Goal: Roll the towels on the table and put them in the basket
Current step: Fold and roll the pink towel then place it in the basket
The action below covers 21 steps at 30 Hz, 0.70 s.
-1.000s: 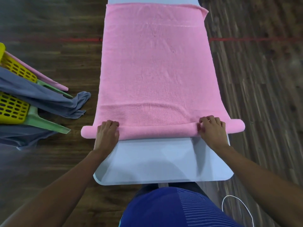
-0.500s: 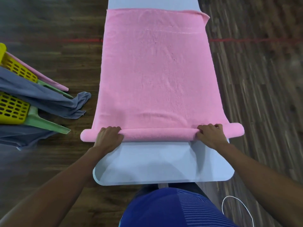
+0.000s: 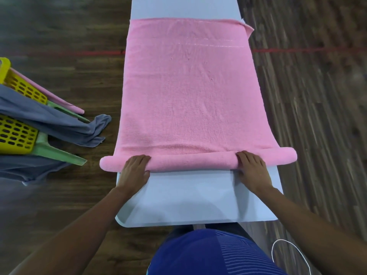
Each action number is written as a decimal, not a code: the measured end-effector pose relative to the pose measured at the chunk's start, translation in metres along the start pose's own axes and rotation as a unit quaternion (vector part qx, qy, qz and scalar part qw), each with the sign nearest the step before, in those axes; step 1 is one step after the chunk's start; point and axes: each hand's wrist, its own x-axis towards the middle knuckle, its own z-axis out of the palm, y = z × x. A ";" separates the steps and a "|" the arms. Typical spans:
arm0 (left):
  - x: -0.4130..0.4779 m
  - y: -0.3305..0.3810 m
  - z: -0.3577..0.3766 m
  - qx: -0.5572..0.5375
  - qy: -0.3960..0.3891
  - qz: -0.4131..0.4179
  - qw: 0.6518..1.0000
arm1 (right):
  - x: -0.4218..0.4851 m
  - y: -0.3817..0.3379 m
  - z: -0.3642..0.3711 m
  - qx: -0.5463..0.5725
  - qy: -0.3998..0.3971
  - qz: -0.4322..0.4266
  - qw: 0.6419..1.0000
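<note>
A pink towel lies spread along the narrow pale-blue table. Its near end is wound into a thick roll that sticks out past both table sides. My left hand holds the roll near its left end, fingers curled over the top and thumb at its near side. My right hand grips it the same way towards the right end. The yellow basket stands on the floor at the far left, partly cut off by the frame edge.
A grey towel hangs out of the basket onto the dark wooden floor. Green and pink plastic bars jut from beneath the basket. A white cable loops on the floor at the lower right. My blue-clad body presses against the table's near end.
The roll has grown thicker and the towel's far edge has slid towards me, baring more table beyond it. Both hands have shifted their hold on the roll.
</note>
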 end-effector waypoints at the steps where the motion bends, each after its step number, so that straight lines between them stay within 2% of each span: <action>1: 0.003 0.002 -0.001 -0.008 0.007 -0.014 1.000 | 0.005 -0.002 -0.002 0.012 0.015 0.015 1.000; 4: 0.013 0.007 -0.013 -0.025 0.006 -0.042 0.999 | 0.022 -0.008 -0.024 -0.012 -0.018 0.040 0.999; 6: 0.020 0.008 -0.023 -0.065 -0.052 -0.080 0.993 | 0.032 -0.008 -0.039 -0.021 -0.117 0.049 0.992; 8: 0.027 0.005 -0.030 -0.128 -0.132 -0.122 0.975 | 0.039 -0.009 -0.054 0.051 -0.221 0.083 0.970; 9: 0.030 0.003 -0.032 -0.150 -0.143 -0.133 0.969 | 0.042 -0.010 -0.058 0.081 -0.244 0.100 0.961; 10: 0.032 0.001 -0.033 -0.144 -0.131 -0.131 0.972 | 0.044 -0.010 -0.058 0.089 -0.241 0.114 0.960; 11: 0.034 -0.001 -0.032 -0.106 -0.095 -0.118 0.983 | 0.046 -0.009 -0.056 0.073 -0.204 0.121 0.969; 14: 0.037 -0.003 -0.026 0.005 0.054 -0.064 0.996 | 0.044 -0.007 -0.039 0.001 0.007 0.083 0.997; 15: 0.036 -0.001 -0.025 0.008 0.082 -0.037 0.996 | 0.042 -0.007 -0.034 -0.001 0.042 0.055 0.998; 16: 0.034 0.001 -0.021 0.009 0.090 -0.006 0.996 | 0.038 -0.009 -0.030 0.004 0.048 0.031 0.998; 18: 0.027 0.002 -0.012 0.020 0.054 0.034 0.998 | 0.028 -0.009 -0.020 0.004 0.019 0.002 1.000; 21: 0.018 0.001 -0.009 0.048 -0.034 0.025 0.998 | 0.014 -0.006 -0.007 -0.024 -0.011 -0.004 1.000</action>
